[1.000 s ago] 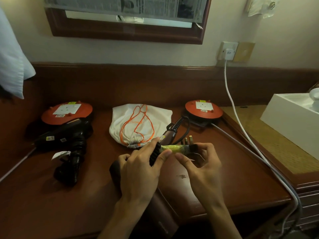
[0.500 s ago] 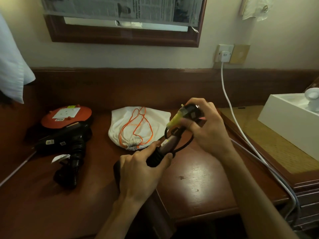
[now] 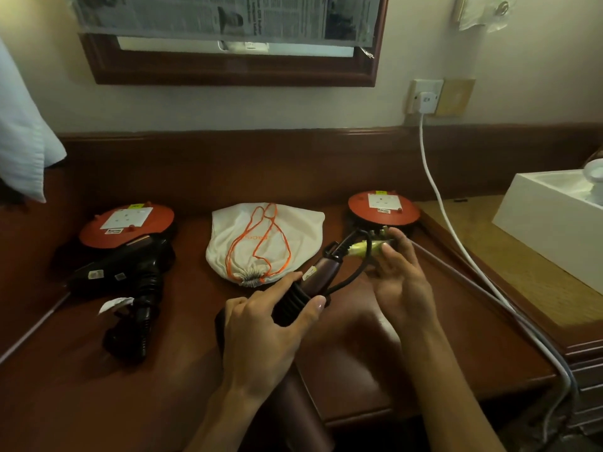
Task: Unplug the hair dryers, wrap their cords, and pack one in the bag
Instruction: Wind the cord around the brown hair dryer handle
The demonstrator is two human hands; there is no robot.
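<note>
left hand [image 3: 261, 334] grips hair dryer [image 3: 313, 282] handle | right hand [image 3: 401, 282] pinches plug [image 3: 375, 246] | bag [image 3: 264, 243] drawn closed, flat

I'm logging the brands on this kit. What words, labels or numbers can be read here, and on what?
None can be read with certainty.
Orange print on the white drawstring bag: too faint.
Stickers on the left orange cord reel and the right orange cord reel: blurred.
Small labels on the black hair dryer: too small.
Newspaper over the wooden frame: print blurred.
</note>
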